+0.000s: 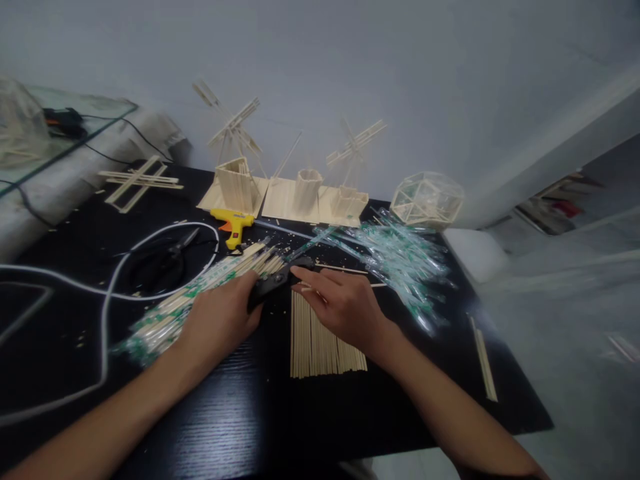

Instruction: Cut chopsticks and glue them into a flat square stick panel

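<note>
My left hand [225, 307] is closed around a black plier-like hand tool [274, 283], whose head points right toward my other hand. My right hand [347, 307] is pinched, its fingertips close to the tool's head. A thin wooden stick [379, 285] runs under the right fingers, with a short end showing at the fingertips. Below that hand lies a flat row of wooden sticks [320, 340], side by side on the black table [215, 413]. Exactly where the tool's jaws meet the stick is hidden by the fingers.
A yellow glue gun [234, 223] lies behind bagged sticks [170, 317]. Scissors [183, 247] rest inside a white cable loop [113, 293]. Plastic wrappers [405, 260] spread at right. Stick-built windmill models [237, 187] and a polyhedron frame [427, 199] stand along the back.
</note>
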`<state>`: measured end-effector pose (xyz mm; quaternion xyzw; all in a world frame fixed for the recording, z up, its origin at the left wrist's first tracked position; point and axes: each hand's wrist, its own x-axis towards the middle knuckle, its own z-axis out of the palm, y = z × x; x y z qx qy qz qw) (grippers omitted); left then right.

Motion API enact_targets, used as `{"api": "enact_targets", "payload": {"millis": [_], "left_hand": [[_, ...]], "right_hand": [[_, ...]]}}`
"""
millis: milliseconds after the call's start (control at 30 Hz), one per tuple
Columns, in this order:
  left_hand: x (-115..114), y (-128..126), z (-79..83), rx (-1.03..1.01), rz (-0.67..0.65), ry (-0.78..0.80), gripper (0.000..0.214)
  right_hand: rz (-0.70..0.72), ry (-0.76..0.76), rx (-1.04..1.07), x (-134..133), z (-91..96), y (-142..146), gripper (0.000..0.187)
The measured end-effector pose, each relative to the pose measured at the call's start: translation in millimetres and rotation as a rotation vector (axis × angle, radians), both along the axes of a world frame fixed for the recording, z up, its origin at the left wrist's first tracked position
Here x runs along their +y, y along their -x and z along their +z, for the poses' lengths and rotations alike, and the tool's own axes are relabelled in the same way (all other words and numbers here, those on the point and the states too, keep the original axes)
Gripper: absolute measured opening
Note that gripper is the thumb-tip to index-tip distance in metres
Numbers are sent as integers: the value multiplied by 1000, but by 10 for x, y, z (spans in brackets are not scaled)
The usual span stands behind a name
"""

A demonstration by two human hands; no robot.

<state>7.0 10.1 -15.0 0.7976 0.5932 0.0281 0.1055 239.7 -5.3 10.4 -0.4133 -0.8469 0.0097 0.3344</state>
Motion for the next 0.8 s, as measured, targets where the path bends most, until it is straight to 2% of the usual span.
{"api": "enact_targets", "payload": {"millis": [133,367,467,800], "left_hand": [[11,-8,-6,20,-9,16,13],[-12,-31,18,79,-9,28,19],[-14,-37,18,79,-15,15,23],[-20,-22,-48,43,-44,-116,31]], "right_hand": [[-6,-5,-120,32,-44,-24,28],[-51,258,-205,45,35,-22,18],[-49,327,-228,49,62,-22,18],[4,377,-148,86,133,-70,19]]}}
